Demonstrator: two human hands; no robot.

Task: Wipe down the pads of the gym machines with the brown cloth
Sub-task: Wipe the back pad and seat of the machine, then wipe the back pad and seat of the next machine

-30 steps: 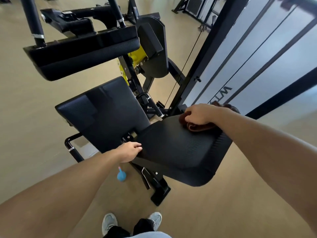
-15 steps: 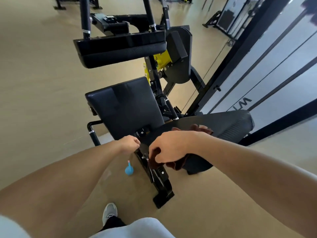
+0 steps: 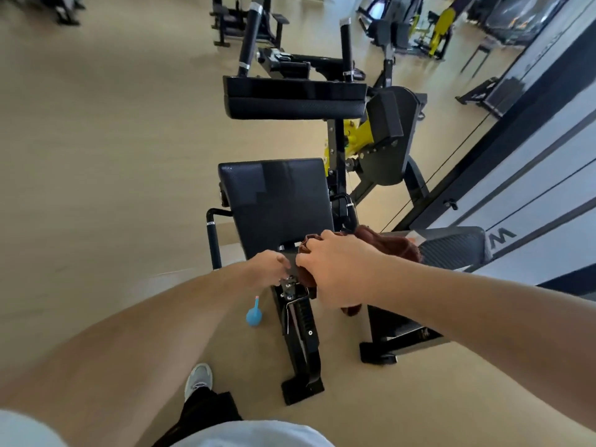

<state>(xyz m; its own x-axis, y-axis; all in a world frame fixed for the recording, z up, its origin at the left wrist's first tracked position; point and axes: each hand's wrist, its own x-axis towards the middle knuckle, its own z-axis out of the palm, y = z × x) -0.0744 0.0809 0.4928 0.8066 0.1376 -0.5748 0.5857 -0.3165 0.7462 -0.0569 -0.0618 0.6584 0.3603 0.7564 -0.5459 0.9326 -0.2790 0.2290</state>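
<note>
A black gym machine stands in front of me. Its tilted back pad (image 3: pixel 277 201) is at the centre, and a long upper pad (image 3: pixel 295 101) sits higher up. The seat pad (image 3: pixel 451 246) is mostly hidden behind my right arm. My right hand (image 3: pixel 335 269) grips the brown cloth (image 3: pixel 390 245) and presses it on the seat's near left edge, by the hinge below the back pad. My left hand (image 3: pixel 267 269) holds the seat's edge at the bracket just left of the cloth, its fingers curled.
A small blue bottle with a pink tip (image 3: pixel 254 314) lies on the tan floor left of the machine's black base rail (image 3: pixel 303 353). My grey shoe (image 3: pixel 198 380) is near it. A black-framed wall panel (image 3: pixel 522 175) runs along the right. More machines (image 3: pixel 429 24) stand behind.
My right hand swept the cloth from the seat's far right side across to its near left edge. The view tipped up and shifted, so more of the gym shows. My left hand stayed on the seat's edge.
</note>
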